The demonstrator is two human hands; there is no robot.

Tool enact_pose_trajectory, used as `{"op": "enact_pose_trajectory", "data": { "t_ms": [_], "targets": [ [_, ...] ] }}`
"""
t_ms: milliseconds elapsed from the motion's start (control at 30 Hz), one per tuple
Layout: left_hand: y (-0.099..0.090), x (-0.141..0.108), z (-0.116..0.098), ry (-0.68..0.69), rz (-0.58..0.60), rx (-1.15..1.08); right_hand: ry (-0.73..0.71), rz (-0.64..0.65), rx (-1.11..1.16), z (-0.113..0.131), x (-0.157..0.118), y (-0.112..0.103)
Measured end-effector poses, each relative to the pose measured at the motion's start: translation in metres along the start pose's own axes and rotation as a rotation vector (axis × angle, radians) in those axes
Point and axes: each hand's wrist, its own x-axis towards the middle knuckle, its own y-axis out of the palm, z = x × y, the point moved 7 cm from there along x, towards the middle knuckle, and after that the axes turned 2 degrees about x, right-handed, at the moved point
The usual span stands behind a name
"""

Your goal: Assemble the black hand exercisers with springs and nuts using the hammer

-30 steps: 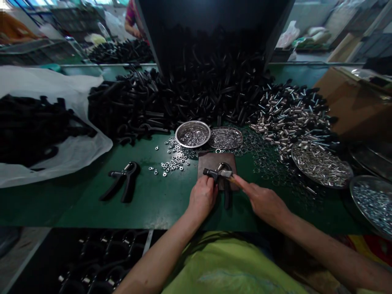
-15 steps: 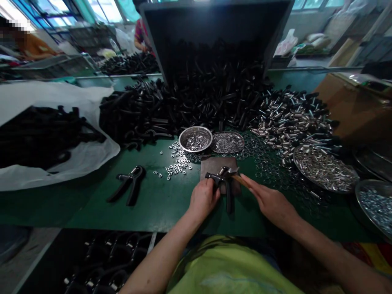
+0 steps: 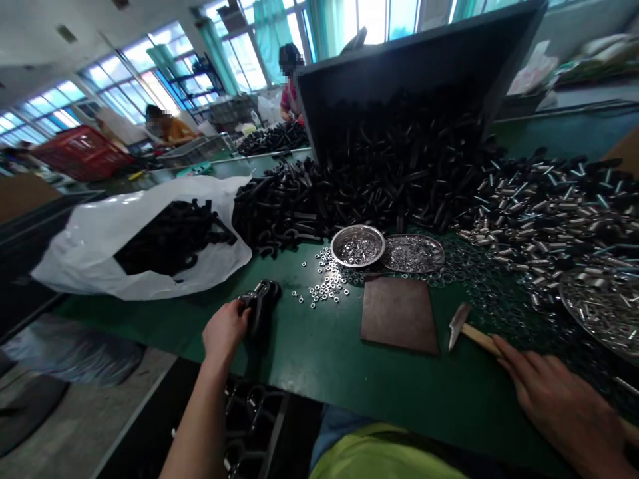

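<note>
My left hand (image 3: 225,332) is closed on a black hand grip strengthener (image 3: 258,303) with a metal spring, at the left part of the green table. A second strengthener seems to lie beneath or beside it; the two overlap and I cannot separate them. My right hand (image 3: 554,392) grips the wooden handle of a hammer (image 3: 476,336), low at the right, its metal head pointing left. Between the hands lies a flat brown plate (image 3: 398,314) with nothing on it. Small metal rings (image 3: 327,286) are scattered left of the plate.
A steel bowl (image 3: 358,265) and a tray (image 3: 413,253) of small metal parts stand behind the plate. Black handles (image 3: 284,206) are heaped farther back, before a large dark bin (image 3: 399,80). A white sack (image 3: 90,246) lies left. Two people work beyond.
My left hand has carried the strengthener from the plate leftward to where another lay. The hammer has moved off the plate to the right. The view has turned left and up.
</note>
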Motion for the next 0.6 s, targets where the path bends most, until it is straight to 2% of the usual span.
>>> {"op": "enact_pose_trajectory", "data": {
  "t_ms": [33,100,167,233,333,433,500,600],
  "targets": [
    [0.002,0.003,0.004,0.005,0.022,0.020,0.002,-0.009,0.015,0.000,0.001,-0.001],
    [-0.005,0.008,-0.005,0.032,-0.044,0.027,0.001,-0.046,0.048,0.001,0.004,-0.003],
    [-0.022,0.015,-0.041,0.129,-0.181,-0.037,-0.005,-0.103,0.084,0.002,0.008,-0.005],
    [-0.041,0.023,-0.103,0.329,-0.264,-0.178,-0.021,-0.145,0.138,0.004,0.014,-0.006],
    [-0.063,0.040,-0.220,0.646,-0.255,-0.341,-0.027,-0.152,0.236,0.006,0.030,-0.006],
    [-0.072,0.063,-0.326,0.782,-0.220,-0.279,-0.018,-0.152,0.328,0.005,0.050,-0.011],
    [-0.075,0.082,-0.376,0.770,-0.231,-0.258,-0.019,-0.164,0.382,0.004,0.062,-0.015],
    [-0.075,0.107,-0.419,0.693,-0.259,-0.238,-0.021,-0.179,0.440,0.001,0.075,-0.019]
  ]
}}
